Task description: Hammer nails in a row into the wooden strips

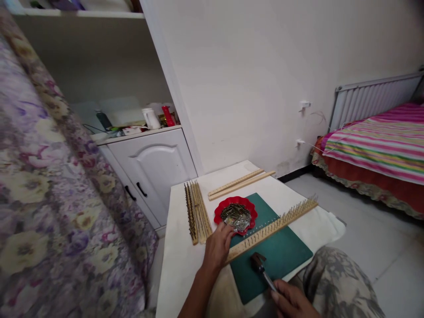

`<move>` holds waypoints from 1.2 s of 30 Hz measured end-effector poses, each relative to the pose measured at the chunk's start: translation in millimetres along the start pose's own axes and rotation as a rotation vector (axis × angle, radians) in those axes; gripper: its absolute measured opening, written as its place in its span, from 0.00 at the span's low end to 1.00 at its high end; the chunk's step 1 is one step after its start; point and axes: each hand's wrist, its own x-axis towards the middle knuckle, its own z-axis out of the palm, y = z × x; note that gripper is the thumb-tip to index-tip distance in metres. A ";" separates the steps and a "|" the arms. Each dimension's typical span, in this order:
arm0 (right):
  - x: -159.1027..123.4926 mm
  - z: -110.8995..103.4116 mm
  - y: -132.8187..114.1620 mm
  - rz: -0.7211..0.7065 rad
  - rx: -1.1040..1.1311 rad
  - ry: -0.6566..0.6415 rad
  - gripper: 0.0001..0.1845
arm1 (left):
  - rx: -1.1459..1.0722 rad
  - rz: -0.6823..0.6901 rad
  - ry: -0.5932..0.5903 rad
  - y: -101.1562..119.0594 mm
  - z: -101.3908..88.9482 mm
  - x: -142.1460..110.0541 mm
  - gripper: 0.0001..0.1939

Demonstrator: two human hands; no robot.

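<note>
My left hand (217, 246) is at the near left rim of a red scalloped bowl (217, 215) full of metal nails (236, 215). Its fingers are curled together, and whatever they hold, if anything, is hidden. Gripped by the handle in my right hand (293, 300) is a hammer (265, 274), its dark head over the near part of a green cutting mat (291, 251). Across the mat lies a wooden strip (278, 227) at a slant, with rows of nails standing up along most of it. Its near left end, beside my left hand, has bare spots.
Nail-studded strips (192, 216) lie on the white table (175, 265) at the left. Two more wooden strips (240, 183) rest behind the bowl. A floral curtain (66, 198) hangs at left, a cabinet (155, 172) stands behind, and a bed (380, 132) is at right.
</note>
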 end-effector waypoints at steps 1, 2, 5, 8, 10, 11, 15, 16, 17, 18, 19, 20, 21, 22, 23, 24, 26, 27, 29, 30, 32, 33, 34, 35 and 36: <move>-0.6 0.2 -2.8 0.001 -0.003 -0.006 0.27 | -0.047 -0.019 0.014 0.2 1.0 -7.1 0.14; -1.0 0.6 -4.9 0.006 -0.005 -0.014 0.28 | -0.086 -0.040 0.026 0.3 2.5 -13.6 0.14; -1.6 2.4 -7.5 0.026 0.004 -0.021 0.29 | -0.168 -0.088 0.047 1.9 8.5 -27.6 0.13; -2.5 4.4 -8.3 0.037 0.014 0.006 0.29 | -0.200 -0.102 0.038 5.3 14.6 -33.3 0.13; -3.3 4.5 -10.4 0.032 0.008 0.017 0.28 | -0.185 -0.110 0.027 7.8 18.0 -34.3 0.13; -3.7 4.3 -11.7 0.029 -0.001 0.010 0.28 | -0.168 -0.113 0.023 8.7 19.6 -34.4 0.13; -4.1 3.5 -13.9 0.037 -0.018 -0.020 0.29 | -0.093 -0.125 0.022 9.8 26.0 -34.2 0.13; -3.9 3.9 -12.9 0.042 -0.015 -0.021 0.29 | -0.080 -0.128 0.023 9.7 27.7 -34.0 0.13; -3.6 4.4 -11.4 0.045 -0.006 -0.018 0.29 | -0.066 -0.132 0.018 9.6 29.4 -33.5 0.13; -3.4 5.0 -9.7 0.048 0.007 -0.012 0.28 | -0.049 -0.137 0.008 9.5 31.0 -32.9 0.13; -3.2 5.5 -8.1 0.049 0.020 0.001 0.28 | -0.030 -0.144 -0.002 9.6 32.4 -32.0 0.12; -3.1 5.7 -6.9 0.053 0.029 0.008 0.27 | -0.008 -0.154 -0.013 9.8 33.6 -31.0 0.12; -3.2 5.6 -6.3 0.054 0.029 0.010 0.27 | 0.013 -0.164 -0.023 10.0 34.4 -29.8 0.11; -3.4 5.0 -6.5 0.051 0.020 0.005 0.27 | 0.030 -0.175 -0.032 10.4 35.0 -28.5 0.11; -3.6 4.2 -7.4 0.048 0.007 -0.005 0.27 | 0.043 -0.184 -0.040 10.8 35.2 -27.2 0.11; -3.8 3.3 -8.9 0.044 -0.008 -0.019 0.27 | 0.051 -0.193 -0.050 11.2 35.2 -25.9 0.10; -3.9 1.7 -12.5 0.028 -0.020 -0.031 0.28 | 0.058 -0.202 -0.077 12.2 34.6 -23.5 0.10; -3.8 1.3 -14.1 0.021 -0.018 -0.030 0.28 | 0.059 -0.201 -0.088 12.8 34.0 -22.3 0.09; -3.4 1.5 -15.7 0.022 -0.012 -0.033 0.28 | 0.056 -0.191 -0.102 14.5 32.5 -19.9 0.10; -3.2 1.9 -15.5 0.025 -0.009 -0.027 0.28 | 0.054 -0.185 -0.111 15.5 31.6 -18.6 0.10; -3.0 2.8 -13.9 0.027 0.003 -0.013 0.27 | 0.057 -0.175 -0.135 17.7 29.5 -15.3 0.11; -3.0 3.1 -12.9 0.029 0.006 -0.005 0.27 | 0.062 -0.172 -0.153 18.5 28.4 -13.4 0.11; -3.1 3.1 -12.0 0.031 0.006 0.001 0.27 | 0.067 -0.166 -0.169 19.2 27.3 -11.3 0.11; -3.2 2.9 -11.4 0.032 0.003 -0.004 0.27 | 0.071 -0.159 -0.182 19.5 26.5 -9.1 0.11; -3.4 2.6 -11.1 0.033 -0.001 -0.011 0.27 | 0.074 -0.149 -0.192 19.6 25.9 -7.0 0.11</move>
